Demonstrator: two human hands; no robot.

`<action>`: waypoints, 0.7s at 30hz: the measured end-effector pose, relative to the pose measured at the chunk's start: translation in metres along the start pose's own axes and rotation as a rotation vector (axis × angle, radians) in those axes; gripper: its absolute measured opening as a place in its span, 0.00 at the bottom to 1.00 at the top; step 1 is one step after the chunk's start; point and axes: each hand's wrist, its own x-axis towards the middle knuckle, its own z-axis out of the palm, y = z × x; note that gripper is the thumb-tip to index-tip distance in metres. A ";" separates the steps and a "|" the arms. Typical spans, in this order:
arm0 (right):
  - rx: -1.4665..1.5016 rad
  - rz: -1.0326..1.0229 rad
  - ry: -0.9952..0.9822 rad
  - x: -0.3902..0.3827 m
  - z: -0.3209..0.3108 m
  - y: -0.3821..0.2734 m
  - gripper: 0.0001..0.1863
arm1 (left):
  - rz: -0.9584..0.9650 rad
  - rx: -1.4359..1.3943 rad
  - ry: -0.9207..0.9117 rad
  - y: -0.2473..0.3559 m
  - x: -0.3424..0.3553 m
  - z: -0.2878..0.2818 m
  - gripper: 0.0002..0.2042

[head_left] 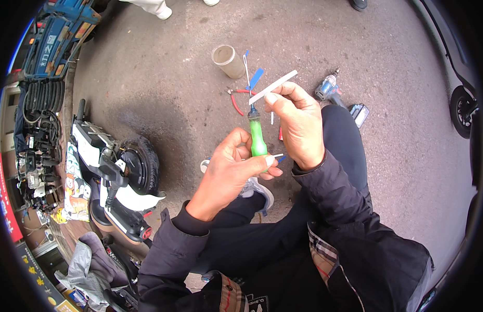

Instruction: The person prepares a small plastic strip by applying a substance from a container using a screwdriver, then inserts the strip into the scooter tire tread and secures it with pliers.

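Two hands [223, 174]: green-handled tool [257, 136], white strip [275, 86] | stained pavement [181, 122] | scooter [97, 152] left | car [462, 112] right

The left hand [227, 169] grips a green-handled tool [257, 138] (thumb against its butt end). To the right of that grip, the right hand [299, 115] pinches a white strip [277, 85]. Beyond the grip lie red-handled pliers [234, 103], a blue strip [256, 78] and a round container [230, 63]; a power tool [326, 88] lies farther right.
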 end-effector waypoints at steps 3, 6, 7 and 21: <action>-0.028 -0.032 0.063 0.006 -0.002 0.002 0.06 | 0.011 0.014 0.001 0.000 -0.001 0.000 0.12; -0.037 -0.053 0.112 0.008 -0.004 -0.001 0.05 | 0.010 0.004 0.001 -0.001 -0.001 -0.001 0.11; -0.056 -0.045 0.097 0.007 -0.003 -0.001 0.05 | 0.009 0.004 0.001 -0.001 -0.001 -0.001 0.11; -0.044 -0.008 0.021 -0.002 0.004 0.000 0.06 | 0.020 0.033 0.016 0.001 0.001 -0.001 0.12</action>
